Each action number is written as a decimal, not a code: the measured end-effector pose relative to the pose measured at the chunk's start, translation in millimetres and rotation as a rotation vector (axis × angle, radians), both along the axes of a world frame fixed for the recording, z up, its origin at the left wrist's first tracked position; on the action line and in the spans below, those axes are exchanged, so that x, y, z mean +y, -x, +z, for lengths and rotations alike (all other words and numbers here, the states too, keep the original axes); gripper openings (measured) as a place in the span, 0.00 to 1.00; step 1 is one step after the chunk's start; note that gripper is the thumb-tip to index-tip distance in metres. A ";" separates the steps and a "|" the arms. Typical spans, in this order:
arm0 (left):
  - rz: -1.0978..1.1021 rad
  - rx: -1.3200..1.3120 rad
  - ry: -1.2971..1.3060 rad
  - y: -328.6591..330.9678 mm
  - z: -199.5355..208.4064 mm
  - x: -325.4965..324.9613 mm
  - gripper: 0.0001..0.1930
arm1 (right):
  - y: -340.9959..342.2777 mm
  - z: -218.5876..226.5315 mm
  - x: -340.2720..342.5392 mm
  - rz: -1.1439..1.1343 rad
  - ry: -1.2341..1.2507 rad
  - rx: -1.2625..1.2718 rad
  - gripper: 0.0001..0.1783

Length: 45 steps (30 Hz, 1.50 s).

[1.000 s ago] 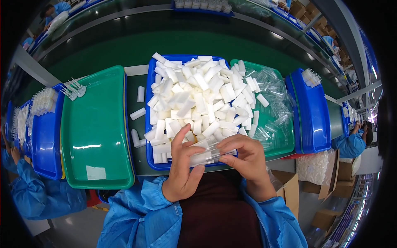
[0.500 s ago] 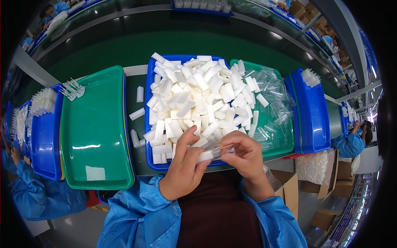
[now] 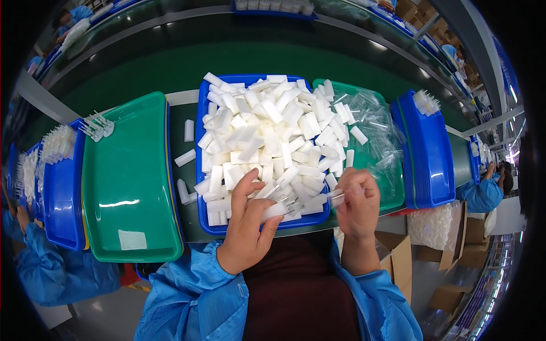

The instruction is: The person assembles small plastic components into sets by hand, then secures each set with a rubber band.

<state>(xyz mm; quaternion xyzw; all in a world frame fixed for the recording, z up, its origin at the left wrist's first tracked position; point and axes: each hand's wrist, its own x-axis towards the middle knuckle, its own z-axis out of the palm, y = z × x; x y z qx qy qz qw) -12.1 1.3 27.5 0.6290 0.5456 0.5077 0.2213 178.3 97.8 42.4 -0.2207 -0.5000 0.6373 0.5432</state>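
A white foam block (image 3: 274,211) is pinched between the thumb and fingers of my left hand (image 3: 247,227). Clear plastic tubes (image 3: 291,206) show beside that block, at the same fingers; whether they are gripped too is hard to tell. Slightly blurred, my right hand (image 3: 359,207) is closed on a clear plastic tube (image 3: 335,197) whose end points left. A gap separates the two hands. Beyond them a blue tray (image 3: 202,165) carries a heap of white foam blocks (image 3: 261,122). Right of it, loose clear tubes (image 3: 372,133) lie in a green tray (image 3: 392,196).
At left stands a large green tray (image 3: 128,176) with white pronged parts (image 3: 98,126) at its corner. Several loose foam blocks (image 3: 186,157) lie between the trays. Stacked blue trays (image 3: 426,165) stand at right, above an open cardboard box (image 3: 401,256). A co-worker's blue sleeve (image 3: 57,261) shows at left.
My hands have moved apart: the right has gone right and up with a clear tube. My left stays close to its place, still gripping a foam block.
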 end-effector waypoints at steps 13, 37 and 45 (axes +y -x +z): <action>0.007 0.031 -0.006 -1.9 -2.3 1.4 0.13 | 17.3 -5.6 -16.0 0.182 0.293 0.007 0.16; -0.019 -0.012 0.004 -5.0 -3.9 0.5 0.14 | 26.2 -14.7 -17.9 0.148 0.225 -0.090 0.10; -0.012 -0.008 0.006 -4.5 -4.0 1.2 0.14 | 19.8 -9.9 -17.1 0.171 0.212 -0.148 0.17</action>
